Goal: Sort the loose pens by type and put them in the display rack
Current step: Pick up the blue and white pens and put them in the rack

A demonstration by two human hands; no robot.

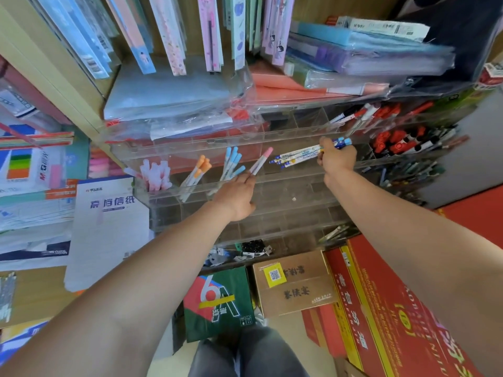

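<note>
Fingertips of my left hand (236, 194) are pinching a pink-capped white pen (260, 162), right hand (337, 156) gripping blue-and-white pens (296, 156).

A stationery shop: packaged notebooks (168, 34) hang above a clear display rack (285, 191) of sorted pens (231, 164).

Both arms reached forward, bare. My left grip (236, 197), palm down, pinched a pink-capped pen (261, 160) at the fingertips. My right grip (337, 157), farther out, curled round a bundle of pens (296, 156).
</note>
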